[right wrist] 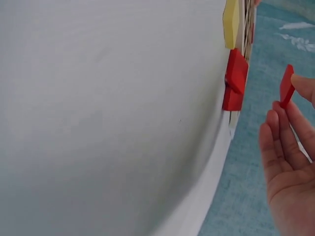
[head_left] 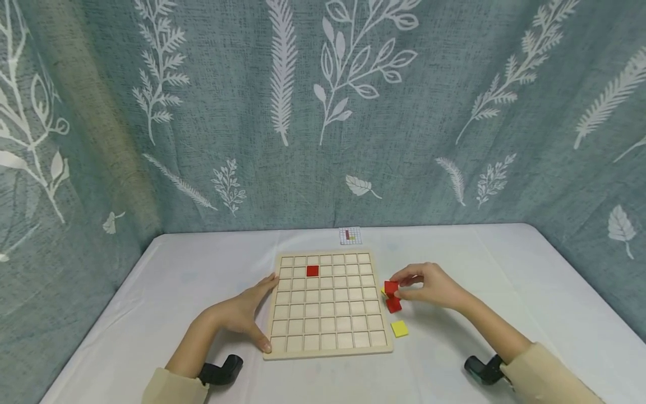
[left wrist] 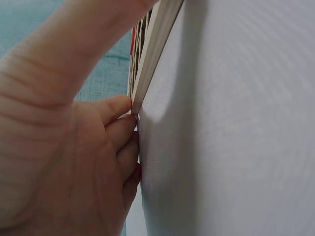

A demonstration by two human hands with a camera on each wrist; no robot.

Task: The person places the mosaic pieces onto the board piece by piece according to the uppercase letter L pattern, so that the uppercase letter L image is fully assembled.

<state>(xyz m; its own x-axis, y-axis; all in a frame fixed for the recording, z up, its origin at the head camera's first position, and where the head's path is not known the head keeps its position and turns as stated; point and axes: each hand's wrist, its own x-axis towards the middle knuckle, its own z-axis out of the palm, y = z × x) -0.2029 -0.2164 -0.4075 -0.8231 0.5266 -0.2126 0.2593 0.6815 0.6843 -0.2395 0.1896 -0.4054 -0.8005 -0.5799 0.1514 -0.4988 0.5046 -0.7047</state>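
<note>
My left hand (head_left: 241, 310) rests against the left edge of a wooden grid board (head_left: 328, 309), thumb at its near corner and fingers farther up the side. In the left wrist view, the fingertips (left wrist: 129, 120) touch the board's rim. Thumb and fingers of my right hand (head_left: 431, 286) pinch a red square tile (right wrist: 286, 86), raised off the table to the right of the board. Below it lie overlapping red tiles (right wrist: 236, 78); a yellow tile (head_left: 383, 292) is mostly hidden behind the held one. One red tile (head_left: 312, 271) sits in a board cell in the second row from the far edge.
Nearer me, another yellow tile (head_left: 400, 329) lies beside the board's right edge. Beyond the board is a small card (head_left: 350, 235) with a printed grid and coloured marks. A white cloth covers the table (head_left: 504, 264), and a leaf-patterned curtain (head_left: 227, 112) hangs behind.
</note>
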